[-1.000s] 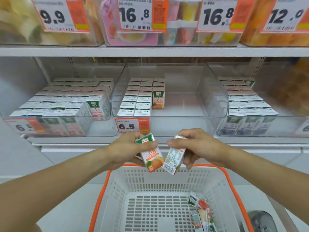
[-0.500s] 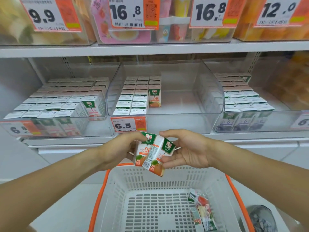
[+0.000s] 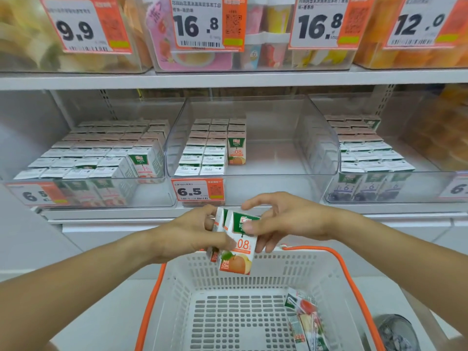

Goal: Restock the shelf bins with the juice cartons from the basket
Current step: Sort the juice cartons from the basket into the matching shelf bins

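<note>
Two small orange juice cartons [image 3: 238,247] are pressed side by side above the basket's far rim. My left hand [image 3: 192,234] grips them from the left, thumb across the front. My right hand [image 3: 283,221] pinches the front carton's top with thumb and fingers. The white basket [image 3: 336,287] with orange rim sits below, holding a few more cartons [image 3: 306,323] at its right side. The middle clear bin [image 3: 291,178] on the shelf holds rows of the same orange cartons [image 3: 210,148] at its left, with its right half bare.
A left bin [image 3: 162,196] is packed with peach-coloured cartons and a right bin [image 3: 329,196] holds purple-labelled ones. Price tags [image 3: 197,190] hang on the bin fronts. The upper shelf [image 3: 228,78] carries other goods. A dark round object [image 3: 395,333] lies right of the basket.
The two cartons, held apart a second ago, have come together into one upright pair. My right hand shifted its hold to the top of the front carton.
</note>
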`<state>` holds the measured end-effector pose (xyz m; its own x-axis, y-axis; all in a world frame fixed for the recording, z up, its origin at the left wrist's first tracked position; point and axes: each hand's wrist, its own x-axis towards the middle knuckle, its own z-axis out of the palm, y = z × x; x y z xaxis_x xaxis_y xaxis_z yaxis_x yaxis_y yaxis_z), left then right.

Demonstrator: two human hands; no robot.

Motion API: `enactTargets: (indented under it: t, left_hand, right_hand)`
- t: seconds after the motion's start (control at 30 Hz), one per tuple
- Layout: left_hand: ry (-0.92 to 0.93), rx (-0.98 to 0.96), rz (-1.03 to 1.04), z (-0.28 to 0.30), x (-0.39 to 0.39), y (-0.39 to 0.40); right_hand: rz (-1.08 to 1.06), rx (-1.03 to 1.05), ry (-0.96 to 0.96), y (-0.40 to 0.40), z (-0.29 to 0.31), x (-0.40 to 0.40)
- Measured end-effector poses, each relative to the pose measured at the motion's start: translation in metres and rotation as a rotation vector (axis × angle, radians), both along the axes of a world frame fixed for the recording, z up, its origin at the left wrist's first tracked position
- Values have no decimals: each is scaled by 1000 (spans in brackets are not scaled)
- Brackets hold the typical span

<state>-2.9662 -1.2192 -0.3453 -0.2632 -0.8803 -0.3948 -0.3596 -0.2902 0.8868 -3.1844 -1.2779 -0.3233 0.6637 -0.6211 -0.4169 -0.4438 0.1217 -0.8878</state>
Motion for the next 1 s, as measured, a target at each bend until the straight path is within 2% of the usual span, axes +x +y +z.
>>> enactTargets:
  t: [0.17,0.3,0.43,0.53,0.63,0.73,0.87,1.0]
  left_hand:
    - [150,20,102,2,0,-3]
    - [137,-21,97,8,3,-5]
    - [98,-137,93,13,7,-7]
    - [38,-219,35,16,9,-8]
    - [-53,-326,-14,20,6,-6]
    - [-93,-443,3,25,5,-6]
    - [-3,-559,104,31,8,-9]
    - [89,-746,177,45,4,-14]
  right_hand:
    - [-98,-109,-199,-2,3,1]
    - [-191,-111,-280,-2,1,6]
    - [-142,-6,-285,-6,-1,5]
    - [-8,2,-243,-9,0,1]
    - [115,-218,-147,-9,5,1]
    - [80,-391,-126,-9,8,4]
    - [-49,-557,-209,-10,12,7]
    - [-188,-623,-409,-18,15,9]
